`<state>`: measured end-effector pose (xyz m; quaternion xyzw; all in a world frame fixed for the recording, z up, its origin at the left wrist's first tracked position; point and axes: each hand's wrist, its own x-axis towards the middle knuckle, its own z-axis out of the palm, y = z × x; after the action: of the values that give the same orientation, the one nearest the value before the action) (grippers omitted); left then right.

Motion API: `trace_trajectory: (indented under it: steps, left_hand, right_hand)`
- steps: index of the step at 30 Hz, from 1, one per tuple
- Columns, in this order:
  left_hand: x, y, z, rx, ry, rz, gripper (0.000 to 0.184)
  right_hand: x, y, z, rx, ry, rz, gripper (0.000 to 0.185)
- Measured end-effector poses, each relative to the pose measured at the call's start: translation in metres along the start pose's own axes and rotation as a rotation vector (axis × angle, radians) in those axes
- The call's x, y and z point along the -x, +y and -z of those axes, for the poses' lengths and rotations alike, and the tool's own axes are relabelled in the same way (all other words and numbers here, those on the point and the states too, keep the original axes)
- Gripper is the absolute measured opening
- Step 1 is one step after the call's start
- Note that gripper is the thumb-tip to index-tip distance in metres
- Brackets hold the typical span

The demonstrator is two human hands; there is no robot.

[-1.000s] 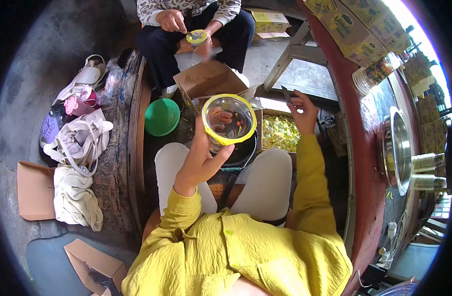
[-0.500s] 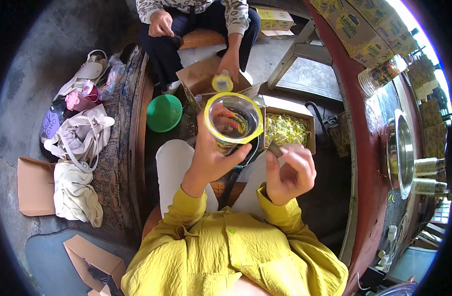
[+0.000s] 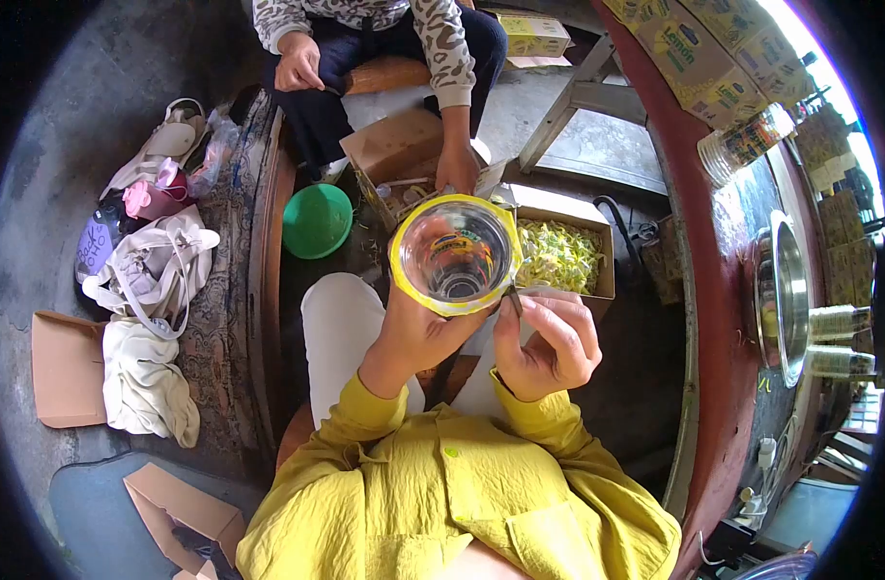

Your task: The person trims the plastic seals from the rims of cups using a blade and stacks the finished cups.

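Right hand (image 3: pixel 549 353) pinches a thin dark blade (image 3: pixel 517 299) at the yellow rim (image 3: pixel 445 307) of the clear cup (image 3: pixel 454 253), just left of it. Left hand (image 3: pixel 413 338) curls round cup. I'd say overpushing could skid blade into fingers.

A crumpled cream cloth (image 3: pixel 145 377) lies beside a pale strapped bag (image 3: pixel 145 273) and some tan cardboard (image 3: pixel 66 372).

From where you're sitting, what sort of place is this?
It looks like a small, informal workshop or packing corner, though I can't tell whether it's in a home or a shop. A box on the floor holds yellow-green scraps, and cartons marked "Lemon" and stacked cups stand nearby.
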<state>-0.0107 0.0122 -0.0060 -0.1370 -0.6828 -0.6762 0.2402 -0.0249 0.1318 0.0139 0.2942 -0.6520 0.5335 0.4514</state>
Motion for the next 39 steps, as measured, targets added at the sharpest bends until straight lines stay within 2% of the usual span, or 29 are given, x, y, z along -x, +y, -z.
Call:
trace_trajectory:
  steps: [1,4,7,10,13,19,28,39]
  left_hand:
    - [-0.001,0.002,0.002,-0.004,-0.042,0.019,0.074]
    - [-0.003,0.007,-0.004,0.106,0.022,0.043,0.071]
    - [0.0,0.0,-0.01,0.139,0.143,-0.085,0.07]
    - [-0.001,0.005,-0.001,-0.034,0.014,-0.05,0.072]
    - [0.0,0.003,0.0,-0.098,-0.012,-0.073,0.073]
    - [0.003,0.003,-0.005,-0.088,0.067,0.004,0.073]
    - [0.004,0.004,0.0,-0.233,0.002,0.027,0.07]
    - [0.008,0.006,-0.002,-0.259,0.006,0.04,0.068]
  right_hand:
    - [-0.001,-0.001,0.0,0.004,-0.008,-0.011,0.027]
    - [-0.001,-0.003,0.0,0.008,0.023,-0.047,0.025]
    - [-0.001,-0.003,0.0,0.003,0.062,-0.065,0.024]
    - [-0.001,-0.004,0.0,0.005,0.053,-0.058,0.024]
    - [-0.001,-0.005,0.001,0.019,0.032,-0.069,0.025]
    - [-0.002,-0.005,0.0,0.076,0.038,-0.069,0.024]
    - [-0.008,-0.004,0.001,0.142,0.002,-0.107,0.024]
    - [-0.015,-0.003,-0.001,0.19,-0.003,-0.12,0.022]
